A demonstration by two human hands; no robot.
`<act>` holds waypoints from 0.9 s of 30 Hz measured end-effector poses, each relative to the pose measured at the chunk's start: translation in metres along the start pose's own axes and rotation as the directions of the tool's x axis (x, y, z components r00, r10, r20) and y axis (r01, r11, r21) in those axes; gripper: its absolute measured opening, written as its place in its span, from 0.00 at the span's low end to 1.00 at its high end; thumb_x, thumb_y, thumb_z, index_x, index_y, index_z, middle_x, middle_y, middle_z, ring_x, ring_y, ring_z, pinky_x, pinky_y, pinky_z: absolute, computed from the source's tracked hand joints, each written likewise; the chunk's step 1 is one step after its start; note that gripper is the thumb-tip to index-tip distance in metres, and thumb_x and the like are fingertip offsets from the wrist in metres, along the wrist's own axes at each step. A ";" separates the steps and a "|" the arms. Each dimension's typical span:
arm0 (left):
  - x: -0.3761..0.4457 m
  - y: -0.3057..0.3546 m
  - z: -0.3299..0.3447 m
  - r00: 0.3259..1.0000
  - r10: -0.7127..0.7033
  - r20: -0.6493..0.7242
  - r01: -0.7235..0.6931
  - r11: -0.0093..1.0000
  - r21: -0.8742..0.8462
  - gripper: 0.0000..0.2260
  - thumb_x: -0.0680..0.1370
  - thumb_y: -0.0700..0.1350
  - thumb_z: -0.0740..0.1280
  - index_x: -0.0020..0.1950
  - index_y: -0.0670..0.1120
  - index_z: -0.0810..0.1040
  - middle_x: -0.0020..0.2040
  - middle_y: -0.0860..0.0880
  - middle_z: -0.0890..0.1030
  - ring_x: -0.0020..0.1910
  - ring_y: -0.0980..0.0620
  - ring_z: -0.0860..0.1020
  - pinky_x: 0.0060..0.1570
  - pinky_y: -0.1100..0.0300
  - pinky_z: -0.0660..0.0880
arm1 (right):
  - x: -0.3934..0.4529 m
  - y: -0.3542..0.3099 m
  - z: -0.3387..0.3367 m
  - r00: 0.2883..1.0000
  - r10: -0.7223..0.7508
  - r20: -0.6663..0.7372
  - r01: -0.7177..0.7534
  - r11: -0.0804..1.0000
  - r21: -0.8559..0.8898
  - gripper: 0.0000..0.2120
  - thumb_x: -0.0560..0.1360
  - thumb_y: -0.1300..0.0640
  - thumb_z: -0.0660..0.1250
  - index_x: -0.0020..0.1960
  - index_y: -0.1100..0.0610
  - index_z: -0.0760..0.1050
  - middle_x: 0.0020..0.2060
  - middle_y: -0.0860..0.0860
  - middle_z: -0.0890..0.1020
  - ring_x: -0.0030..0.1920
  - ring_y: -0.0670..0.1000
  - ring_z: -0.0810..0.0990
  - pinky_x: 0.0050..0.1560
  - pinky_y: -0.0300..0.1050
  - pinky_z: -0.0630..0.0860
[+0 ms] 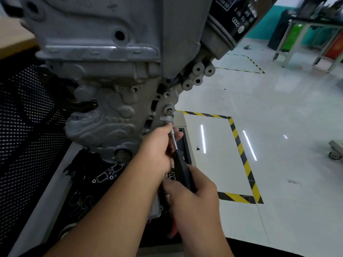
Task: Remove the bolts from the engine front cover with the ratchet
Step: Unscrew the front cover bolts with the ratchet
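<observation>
Engine front cover (104, 115): hangs upright above the tray, so its edge bolts face the person.
Ratchet (182, 167): head near the cover's right edge, apparently on a bolt.
Right hand (193, 199): fingers wrapped round the black handle, for leverage.
Left hand (157, 151): fingers curled at the ratchet's head, steadying it.

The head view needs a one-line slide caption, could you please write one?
Left hand steadies the chrome ratchet head at the grey cast engine front cover while the right hand grips its black handle.

Black oil filter (235, 17) top right. Glossy white floor (278, 127) with yellow-black tape (243, 156) rectangles. Green-framed tables (306, 36) far right. Caster (336, 154) at right edge. Gaskets (105, 175) on dark tray, bottom left.
</observation>
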State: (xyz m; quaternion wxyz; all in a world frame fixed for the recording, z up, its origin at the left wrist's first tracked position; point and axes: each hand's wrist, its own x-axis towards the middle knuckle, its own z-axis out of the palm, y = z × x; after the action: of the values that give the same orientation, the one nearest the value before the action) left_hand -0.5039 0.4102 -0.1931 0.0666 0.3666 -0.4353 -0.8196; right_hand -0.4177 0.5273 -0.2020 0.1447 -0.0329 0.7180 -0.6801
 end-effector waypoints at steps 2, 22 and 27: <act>-0.016 -0.002 -0.004 0.990 -0.081 0.114 0.073 0.995 0.071 0.14 0.84 0.53 0.62 0.49 0.45 0.80 0.38 0.47 0.86 0.27 0.54 0.76 0.34 0.59 0.72 | -0.002 -0.003 0.000 0.975 0.198 0.097 -0.221 0.887 0.406 0.10 0.69 0.68 0.69 0.33 0.56 0.77 0.25 0.55 0.67 0.21 0.50 0.61 0.29 0.45 0.58; -0.079 -0.008 -0.021 0.969 -0.127 0.213 0.155 0.980 -0.123 0.15 0.86 0.45 0.59 0.47 0.37 0.78 0.31 0.44 0.77 0.28 0.49 0.77 0.26 0.57 0.80 | -0.021 0.027 -0.031 0.904 -0.304 -0.301 0.105 0.840 -0.532 0.12 0.69 0.40 0.74 0.46 0.47 0.80 0.41 0.45 0.80 0.46 0.50 0.80 0.48 0.52 0.78; -0.078 -0.012 -0.018 0.970 -0.117 0.212 0.146 0.981 -0.126 0.15 0.86 0.45 0.59 0.45 0.39 0.77 0.32 0.45 0.77 0.32 0.49 0.75 0.26 0.59 0.79 | -0.012 -0.003 -0.059 0.782 -0.462 -0.418 0.143 0.786 -0.601 0.11 0.68 0.56 0.80 0.47 0.48 0.82 0.62 0.50 0.76 0.62 0.53 0.74 0.57 0.48 0.76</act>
State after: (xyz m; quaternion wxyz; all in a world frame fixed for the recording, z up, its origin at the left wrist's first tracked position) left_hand -0.4334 0.4391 -0.1665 -0.0072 0.3030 -0.3557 -0.8841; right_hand -0.4220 0.5868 -0.1950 -0.1967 0.0022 0.8735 -0.4453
